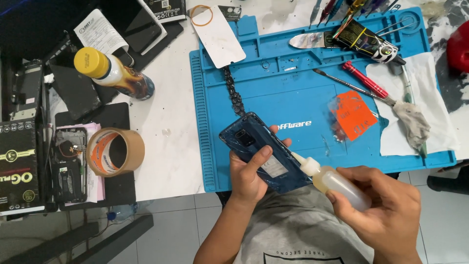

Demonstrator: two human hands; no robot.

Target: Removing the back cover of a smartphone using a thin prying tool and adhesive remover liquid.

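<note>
Presently, head view: left hand (249, 176) grips a dark blue glossy smartphone back cover (264, 151), tilted, over the near edge of the blue silicone repair mat (273, 73) on the white worktop (168, 112). Right hand (386, 210) is closed round a small translucent squeeze bottle (337, 183); its white nozzle touches the cover's edge.

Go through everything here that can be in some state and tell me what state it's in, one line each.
Left hand: gripping the blue phone, back side up.
Right hand: holding the squeeze bottle, nozzle tip at the phone's edge.
Yellow-capped bottle: capped, lying on its side.
Tape roll: lying tilted on the table.
Black tube: lying on the blue mat.
</note>
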